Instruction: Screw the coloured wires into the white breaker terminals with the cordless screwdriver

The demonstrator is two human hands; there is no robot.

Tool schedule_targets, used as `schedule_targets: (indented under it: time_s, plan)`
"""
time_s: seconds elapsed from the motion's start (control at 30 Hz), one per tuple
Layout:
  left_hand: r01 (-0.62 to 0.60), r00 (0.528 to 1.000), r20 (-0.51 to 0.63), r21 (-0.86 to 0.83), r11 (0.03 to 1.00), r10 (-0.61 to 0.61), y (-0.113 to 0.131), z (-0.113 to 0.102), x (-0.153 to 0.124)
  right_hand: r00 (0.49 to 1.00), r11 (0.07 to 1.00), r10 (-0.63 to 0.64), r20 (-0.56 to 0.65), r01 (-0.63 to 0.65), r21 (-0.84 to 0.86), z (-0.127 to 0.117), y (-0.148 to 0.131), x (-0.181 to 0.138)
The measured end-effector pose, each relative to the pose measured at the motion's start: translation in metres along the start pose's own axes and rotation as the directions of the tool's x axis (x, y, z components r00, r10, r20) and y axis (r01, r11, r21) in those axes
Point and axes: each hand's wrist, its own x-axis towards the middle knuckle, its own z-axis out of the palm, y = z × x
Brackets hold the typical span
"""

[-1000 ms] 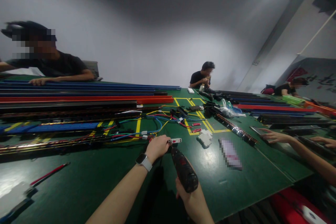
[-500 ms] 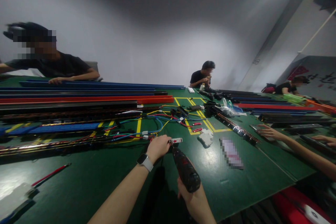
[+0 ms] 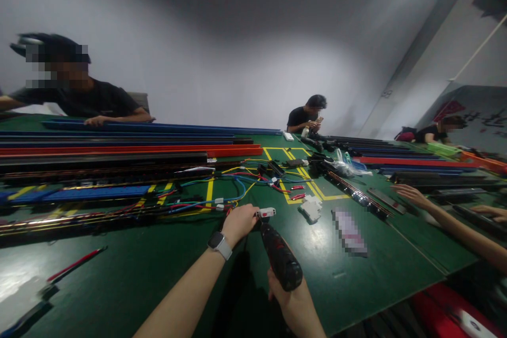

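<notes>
My left hand (image 3: 240, 223), wearing a watch, is closed around a small white circuit breaker (image 3: 268, 213) with a red mark. My right hand (image 3: 291, 296) grips a dark cordless screwdriver (image 3: 280, 257), whose front end points at the breaker. Whether the bit touches a screw is hidden behind the tool's body. Red, blue and yellow wires (image 3: 233, 198) run across the green table just beyond my left hand. To the right of the held breaker lies a similar white piece (image 3: 311, 208).
Long blue, red and black rails (image 3: 130, 150) stretch across the left side. Another white piece with leads (image 3: 21, 301) sits at the lower left. A pixelated flat item (image 3: 349, 232) and a dark bar (image 3: 386, 200) lie rightward, near another person's hand (image 3: 412, 196). More people sit beyond.
The other person's hand on the right has come off the dark bar, which now lies on the table. The breaker looks slightly turned in my left hand; both my hands stay almost in place.
</notes>
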Motion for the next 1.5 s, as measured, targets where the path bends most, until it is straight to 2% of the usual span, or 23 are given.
schedule_targets:
  time_s: [0.2,0.4,0.83,1.17,1.5]
  plan:
    - [-0.006,1.0,-0.006,0.003,1.0,0.006,-0.0029,0.0049,0.0012,1.0,0.998,0.022,0.002,-0.022,-0.057,-0.0006,-0.0034,0.0007]
    - [0.004,1.0,-0.006,-0.005,1.0,-0.004,-0.0022,0.0043,0.0013,0.999,1.0,0.015,-0.031,-0.016,-0.021,0.0,-0.0034,0.0001]
    - [0.004,1.0,0.005,-0.012,1.0,-0.004,-0.0015,0.002,0.0003,0.999,1.0,0.027,-0.023,-0.027,0.009,0.0019,-0.003,0.0]
    - [0.005,1.0,-0.006,-0.017,1.0,-0.005,-0.0029,0.004,0.0016,1.0,0.998,0.018,0.022,-0.016,-0.067,-0.001,-0.0004,0.0011]
    - [-0.006,1.0,-0.024,-0.038,0.999,0.005,-0.0022,0.0029,0.0001,1.0,0.999,0.02,0.011,-0.019,-0.043,-0.0004,0.0029,0.0014]
